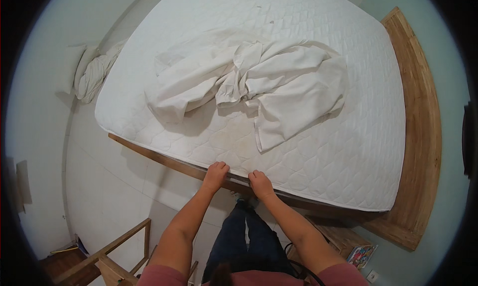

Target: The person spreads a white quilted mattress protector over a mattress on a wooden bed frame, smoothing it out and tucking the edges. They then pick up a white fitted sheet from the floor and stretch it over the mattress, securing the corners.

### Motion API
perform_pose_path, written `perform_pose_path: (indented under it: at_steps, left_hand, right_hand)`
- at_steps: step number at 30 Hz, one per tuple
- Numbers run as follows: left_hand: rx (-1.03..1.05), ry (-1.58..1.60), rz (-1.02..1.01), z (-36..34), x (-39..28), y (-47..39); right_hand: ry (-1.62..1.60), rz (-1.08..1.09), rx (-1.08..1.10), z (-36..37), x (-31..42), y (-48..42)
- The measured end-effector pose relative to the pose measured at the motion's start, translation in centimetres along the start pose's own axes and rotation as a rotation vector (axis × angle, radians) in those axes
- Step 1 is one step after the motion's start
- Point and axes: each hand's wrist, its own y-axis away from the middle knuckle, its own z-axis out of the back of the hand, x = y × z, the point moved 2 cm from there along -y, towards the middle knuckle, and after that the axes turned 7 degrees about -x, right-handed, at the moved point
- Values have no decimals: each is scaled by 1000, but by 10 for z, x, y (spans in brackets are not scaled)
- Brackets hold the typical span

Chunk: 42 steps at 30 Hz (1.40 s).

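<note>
A white quilted mattress [317,174] lies on a wooden bed frame [160,159] before me. With fingers curled, my left hand [216,174] grips the mattress's near edge. A short way to its right, my right hand [260,183] grips the same edge, thumb side inward. Between the two hands a dark strip shows under the mattress edge. Beyond them a crumpled off-white sheet [291,88] is bunched on the mattress, gathered at its middle. Brownish stains mark the quilting just in front of the sheet.
A wooden headboard [420,129] stands along the right. Pillows [73,67] and bunched white fabric [93,77] lie by the left wall. Below right is a wooden nightstand [328,235] with a colourful printed item [361,257]. A wooden frame [115,235] stands on the tiled floor [108,177].
</note>
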Motion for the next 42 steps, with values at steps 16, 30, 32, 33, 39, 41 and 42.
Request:
perform_pose_path:
  at_steps: [16, 30, 32, 33, 39, 41, 42]
  left_hand:
    - [-94, -156, 81, 71, 120, 27]
    - [-19, -115, 77, 141, 219, 32]
    - [14, -116, 9, 150, 235, 31]
    - [50, -115, -2, 150, 240, 33]
    - [197, -176, 57, 142, 245, 41]
    - [251, -255, 97, 149, 227, 30]
    - [245, -230, 62, 153, 219, 26]
  right_hand:
    - [38, -33, -11, -50, 94, -80]
    - [33, -104, -65, -96, 156, -125]
    - [-37, -75, -73, -108, 172, -148]
    - [-26, -79, -39, -118, 177, -153]
    - [-85, -145, 81, -140, 190, -149]
    - [-225, -189, 110, -132, 179, -148]
    - [-203, -189, 30, -121, 173, -151]
